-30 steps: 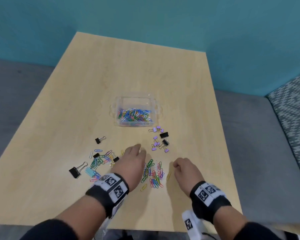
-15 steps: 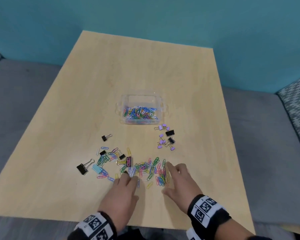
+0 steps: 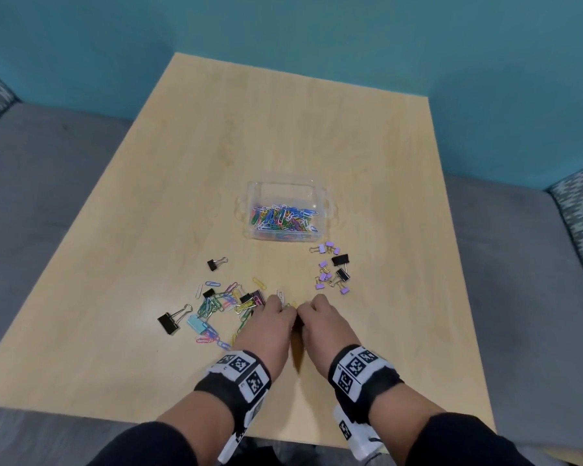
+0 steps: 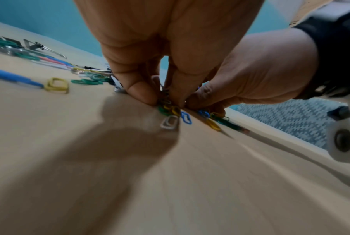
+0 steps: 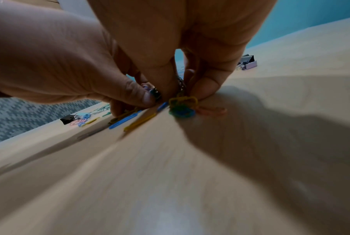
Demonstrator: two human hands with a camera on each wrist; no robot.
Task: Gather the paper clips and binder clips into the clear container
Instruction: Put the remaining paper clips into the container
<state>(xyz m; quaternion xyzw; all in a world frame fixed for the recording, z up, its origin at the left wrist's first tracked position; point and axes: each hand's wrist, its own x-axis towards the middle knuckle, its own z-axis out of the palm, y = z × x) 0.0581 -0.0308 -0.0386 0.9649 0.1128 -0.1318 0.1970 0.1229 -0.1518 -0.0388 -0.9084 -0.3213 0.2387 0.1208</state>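
On the table (image 3: 283, 129), hands pinching paper clips (image 4: 170, 109)

The table (image 3: 293, 136) was pale wood-look laminate, smooth, with a soft sheen near its front edge. On it, the container (image 3: 320, 196) was clear glossy plastic. The paper clips (image 3: 216, 302) left of the container's front appeared plastic-coated and smooth. The binder clips (image 3: 334, 270) had matt painted bodies and bright wire handles. Beside the table, the seat (image 3: 48, 183) was matt grey cloth.

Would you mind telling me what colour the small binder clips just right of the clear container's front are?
The small binder clips are lilac purple, seen best in the head view.
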